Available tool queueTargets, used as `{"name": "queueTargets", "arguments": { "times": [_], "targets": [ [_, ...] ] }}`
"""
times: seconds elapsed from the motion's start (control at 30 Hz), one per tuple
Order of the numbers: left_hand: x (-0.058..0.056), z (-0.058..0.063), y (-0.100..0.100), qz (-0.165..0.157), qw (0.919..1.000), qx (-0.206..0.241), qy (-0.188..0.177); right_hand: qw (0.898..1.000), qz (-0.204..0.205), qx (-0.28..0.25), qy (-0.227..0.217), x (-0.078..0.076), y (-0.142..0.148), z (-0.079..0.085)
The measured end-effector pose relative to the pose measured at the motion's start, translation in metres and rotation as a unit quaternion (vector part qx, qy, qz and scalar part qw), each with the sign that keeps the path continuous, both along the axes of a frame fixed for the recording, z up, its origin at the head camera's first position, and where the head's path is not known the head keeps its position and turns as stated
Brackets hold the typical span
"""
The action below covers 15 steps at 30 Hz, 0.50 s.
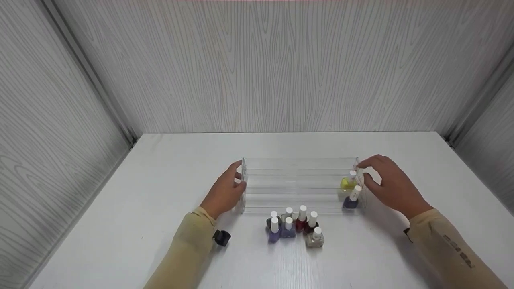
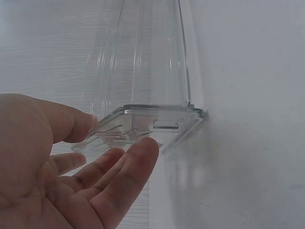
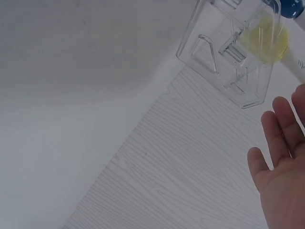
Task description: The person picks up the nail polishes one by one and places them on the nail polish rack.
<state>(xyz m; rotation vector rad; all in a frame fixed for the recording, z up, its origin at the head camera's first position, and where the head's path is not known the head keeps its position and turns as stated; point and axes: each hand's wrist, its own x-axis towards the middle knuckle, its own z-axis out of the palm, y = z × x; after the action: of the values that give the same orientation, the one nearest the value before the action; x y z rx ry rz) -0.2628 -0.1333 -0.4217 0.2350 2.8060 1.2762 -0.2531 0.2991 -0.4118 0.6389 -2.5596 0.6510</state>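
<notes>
Loose bottles (image 1: 288, 231) are parted from desk's (image 1: 100, 224) back edge by rack (image 1: 293, 191); left hand (image 1: 223, 194), right hand (image 1: 388, 182) spread-fingered; slots (image 2: 166, 127) seen from wrists only

Up stands the wood-grain back panel (image 1: 281, 64) along the white table's (image 1: 180, 156) far edge, 2 side panels (image 1: 36, 120) flanking!

In the left wrist view, the clear plastic tiered rack (image 2: 157, 117) runs off the top edge and the left hand (image 2: 62, 191) is cut at the left. In the right wrist view, the edge crops the right hand (image 3: 286, 183) and the rounded dark-blue bottle (image 3: 290, 7); the yellow bottle (image 3: 267, 40) is blurred. Dark lettering on the tan right sleeve (image 1: 445, 241) is unreadable.
</notes>
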Motion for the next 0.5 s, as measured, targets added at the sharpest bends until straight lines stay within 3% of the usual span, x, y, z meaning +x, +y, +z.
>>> {"name": "queueTargets", "arguments": {
  "times": [0.1,0.27,0.37,0.5],
  "targets": [
    [0.000,0.000,0.000,0.001,1.0000,-0.003,0.003,0.997,-0.031,-0.064,0.042,0.002,-0.003,0.004],
    [0.000,-0.002,-0.001,0.005,1.0000,0.001,0.002,0.976,-0.045,-0.194,0.090,0.008,-0.014,0.015],
    [0.000,-0.002,-0.001,0.004,1.0000,0.005,-0.001,0.973,-0.024,-0.199,0.113,0.013,-0.017,0.019],
    [0.001,-0.002,-0.003,-0.002,1.0000,0.006,0.006,0.983,0.011,-0.150,0.100,0.022,-0.024,0.028]
  ]
}}
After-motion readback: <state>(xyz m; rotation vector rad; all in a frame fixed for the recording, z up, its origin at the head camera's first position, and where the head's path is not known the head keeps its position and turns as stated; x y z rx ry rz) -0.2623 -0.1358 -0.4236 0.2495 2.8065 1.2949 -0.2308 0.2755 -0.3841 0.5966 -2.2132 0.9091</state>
